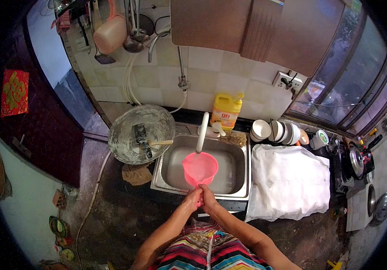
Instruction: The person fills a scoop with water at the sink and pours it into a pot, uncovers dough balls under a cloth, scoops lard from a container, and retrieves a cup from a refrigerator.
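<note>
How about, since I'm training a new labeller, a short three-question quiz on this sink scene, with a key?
1. Multiple choice: what do the left hand and right hand hold by its handle? A) a ladle, B) a dipper, C) a lid.
2. True or false: the white cloth lies to the right of the sink.
3. Fill in one colour: the jug behind the sink is ____.

Key: 1. B; 2. True; 3. Yellow.
</note>
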The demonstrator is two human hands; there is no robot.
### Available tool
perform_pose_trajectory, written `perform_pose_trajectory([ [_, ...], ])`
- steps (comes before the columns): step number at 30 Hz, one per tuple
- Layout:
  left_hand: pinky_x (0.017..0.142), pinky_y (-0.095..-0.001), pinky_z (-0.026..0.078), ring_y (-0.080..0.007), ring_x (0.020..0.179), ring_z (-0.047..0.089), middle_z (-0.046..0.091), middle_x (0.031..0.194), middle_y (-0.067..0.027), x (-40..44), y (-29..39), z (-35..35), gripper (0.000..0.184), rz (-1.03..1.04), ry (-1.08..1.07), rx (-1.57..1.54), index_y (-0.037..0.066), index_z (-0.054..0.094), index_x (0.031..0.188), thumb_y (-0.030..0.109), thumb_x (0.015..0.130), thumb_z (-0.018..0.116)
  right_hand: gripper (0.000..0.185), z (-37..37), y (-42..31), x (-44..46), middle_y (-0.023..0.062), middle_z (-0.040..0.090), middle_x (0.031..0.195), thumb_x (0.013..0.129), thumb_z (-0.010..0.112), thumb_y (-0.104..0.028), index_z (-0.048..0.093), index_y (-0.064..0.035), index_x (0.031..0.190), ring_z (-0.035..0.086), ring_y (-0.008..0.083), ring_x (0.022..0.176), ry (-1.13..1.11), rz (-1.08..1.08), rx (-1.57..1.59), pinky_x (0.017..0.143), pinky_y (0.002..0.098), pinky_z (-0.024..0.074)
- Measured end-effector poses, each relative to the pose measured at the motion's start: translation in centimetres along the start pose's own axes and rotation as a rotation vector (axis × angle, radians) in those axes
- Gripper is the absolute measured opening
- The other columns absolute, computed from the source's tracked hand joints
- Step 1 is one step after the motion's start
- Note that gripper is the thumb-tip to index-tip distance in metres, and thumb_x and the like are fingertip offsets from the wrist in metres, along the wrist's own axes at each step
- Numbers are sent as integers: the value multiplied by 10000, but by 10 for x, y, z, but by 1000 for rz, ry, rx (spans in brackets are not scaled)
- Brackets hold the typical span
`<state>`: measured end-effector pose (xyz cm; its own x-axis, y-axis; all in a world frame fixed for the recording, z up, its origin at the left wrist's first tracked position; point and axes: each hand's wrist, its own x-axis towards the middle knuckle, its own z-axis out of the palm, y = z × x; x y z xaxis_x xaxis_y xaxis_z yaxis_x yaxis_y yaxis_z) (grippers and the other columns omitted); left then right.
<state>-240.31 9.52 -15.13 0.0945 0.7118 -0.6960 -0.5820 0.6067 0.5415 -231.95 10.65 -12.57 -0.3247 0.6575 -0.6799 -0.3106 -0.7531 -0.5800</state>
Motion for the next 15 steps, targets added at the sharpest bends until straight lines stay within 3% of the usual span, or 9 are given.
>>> perform_pose_trajectory([
  [15,349,-233,322,-95,437,450,495,583,26,31,-19,-18,136,19,-57,-46,143,526,745,245,835,532,245,-5,7,13,36,574,735,840,492,-338,548,-100,828,550,161,610,18,-24,7,539,308,442],
])
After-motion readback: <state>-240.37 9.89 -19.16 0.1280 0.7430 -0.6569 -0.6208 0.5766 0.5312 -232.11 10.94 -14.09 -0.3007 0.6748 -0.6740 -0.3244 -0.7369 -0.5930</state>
